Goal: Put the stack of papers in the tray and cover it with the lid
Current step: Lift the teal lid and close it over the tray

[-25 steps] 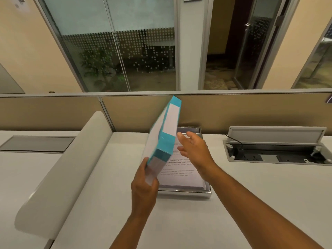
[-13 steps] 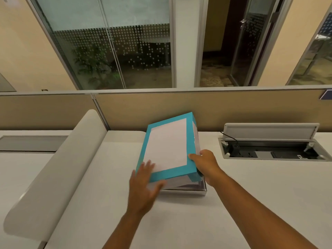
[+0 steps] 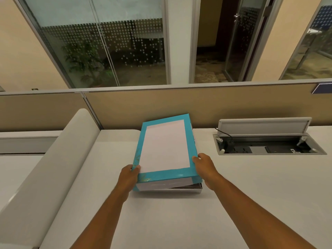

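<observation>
A teal lid with a white centre panel lies flat over the silver tray, slightly skewed, its near left corner overhanging the tray. Only the tray's near right corner shows beneath it. The stack of papers is hidden under the lid. My left hand grips the lid's near left corner. My right hand holds its right edge near the front.
The white desk extends toward me. An open cable box with a raised flap is sunk into the desk at the right. A white curved divider runs along the left. A tan partition stands behind the tray.
The lid went from standing upright in my left hand to lying flat over the tray. Both hands moved to its near corners.
</observation>
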